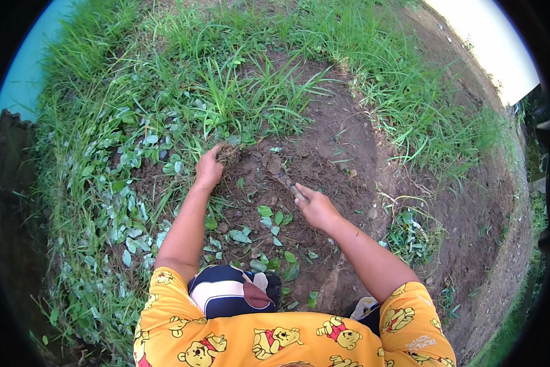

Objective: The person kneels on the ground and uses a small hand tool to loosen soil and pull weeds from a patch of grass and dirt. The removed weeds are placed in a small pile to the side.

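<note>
My left hand point(209, 169) is closed around a clump of grass roots with soil point(228, 154), at the near edge of standing weeds. In my right hand point(317, 208) is the handle of a soil-caked hand tool, apparently a trowel point(282, 176). Its blade points up and left and rests on or just in the loose brown soil point(323, 169), a short way right of the root clump. Mud covers the blade, so its exact shape is hard to tell. A tuft of long green grass point(231, 94) grows just beyond both hands.
Loose leaves point(263, 220) are scattered on the soil near my knees. Wilted plants and grass point(128, 229) lie to the left. A pile of pulled weeds point(412, 234) sits at right. Taller grass point(417, 105) borders the far side, and a blue surface point(20, 78) shows at upper left.
</note>
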`<move>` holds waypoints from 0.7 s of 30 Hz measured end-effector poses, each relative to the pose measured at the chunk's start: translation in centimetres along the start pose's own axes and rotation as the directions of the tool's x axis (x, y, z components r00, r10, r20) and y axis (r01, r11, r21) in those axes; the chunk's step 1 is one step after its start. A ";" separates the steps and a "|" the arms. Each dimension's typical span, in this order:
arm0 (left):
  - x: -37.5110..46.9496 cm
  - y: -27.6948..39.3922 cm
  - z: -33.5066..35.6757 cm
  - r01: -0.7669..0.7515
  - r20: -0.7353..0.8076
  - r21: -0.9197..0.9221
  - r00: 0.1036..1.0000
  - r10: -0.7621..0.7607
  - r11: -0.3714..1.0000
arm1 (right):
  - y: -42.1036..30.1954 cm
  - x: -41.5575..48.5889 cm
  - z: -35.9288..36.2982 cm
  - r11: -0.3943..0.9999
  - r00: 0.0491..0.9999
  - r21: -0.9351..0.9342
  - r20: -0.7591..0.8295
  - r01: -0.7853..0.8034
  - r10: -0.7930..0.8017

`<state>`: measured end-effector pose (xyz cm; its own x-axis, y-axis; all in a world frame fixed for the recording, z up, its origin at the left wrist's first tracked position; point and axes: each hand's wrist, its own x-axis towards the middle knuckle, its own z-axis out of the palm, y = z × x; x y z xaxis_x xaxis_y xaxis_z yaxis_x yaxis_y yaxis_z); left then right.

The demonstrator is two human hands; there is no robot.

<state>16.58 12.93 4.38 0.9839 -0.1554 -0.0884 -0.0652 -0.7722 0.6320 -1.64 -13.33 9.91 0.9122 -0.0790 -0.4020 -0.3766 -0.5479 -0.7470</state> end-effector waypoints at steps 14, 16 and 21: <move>5.8 1.6 7.2 -0.198 0.236 0.527 0.968 0.081 0.826 | -4.6 6.7 4.8 0.870 0.997 -0.492 0.069 0.016 0.021; 6.4 1.2 7.4 -0.142 0.234 0.435 0.971 0.040 0.889 | -3.5 5.8 5.4 0.803 0.996 -0.591 0.088 0.078 -0.032; 4.8 0.6 6.4 -0.135 0.199 0.163 0.975 0.101 0.977 | -3.1 3.6 5.6 0.745 0.992 -0.655 0.094 0.128 -0.088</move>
<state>20.17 7.76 -0.55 0.9195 -0.3520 -0.1751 -0.2232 -0.8341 0.5045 1.89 -7.24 7.80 0.9224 0.0483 -0.3832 -0.0579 -0.9636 -0.2610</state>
